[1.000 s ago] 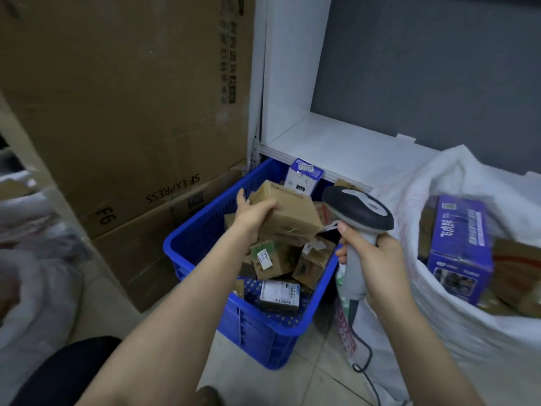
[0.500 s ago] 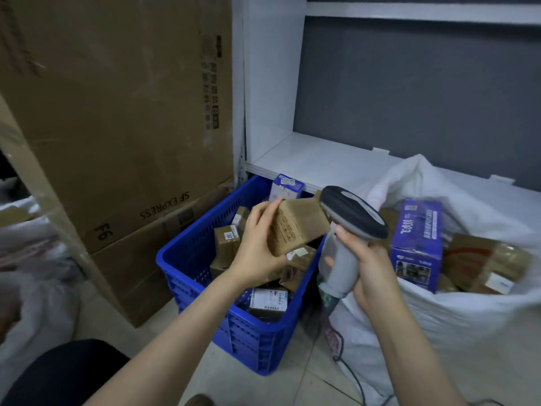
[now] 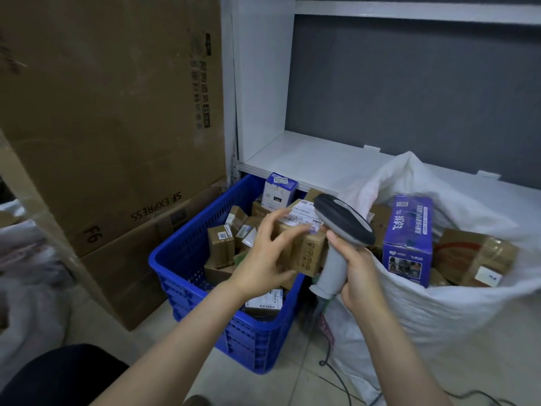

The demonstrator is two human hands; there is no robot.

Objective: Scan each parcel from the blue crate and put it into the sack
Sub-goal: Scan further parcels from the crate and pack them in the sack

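Parcel [image 3: 308, 253] gripped by left hand [image 3: 263, 260], just beside scanner [image 3: 347, 227] gripped by right hand [image 3: 361, 278].

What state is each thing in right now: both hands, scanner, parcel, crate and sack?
left hand, grips parcel above crate
parcel, held, label facing up
right hand, grips scanner handle
scanner, held, head at parcel label
crate, open, more parcels inside
sack, open, partly filled with boxes

Grey wall [image 3: 409, 98] behind a white shelf [image 3: 307, 159], pale tiled floor [image 3: 263, 391], tall cardboard boxes [image 3: 111, 112] at left.
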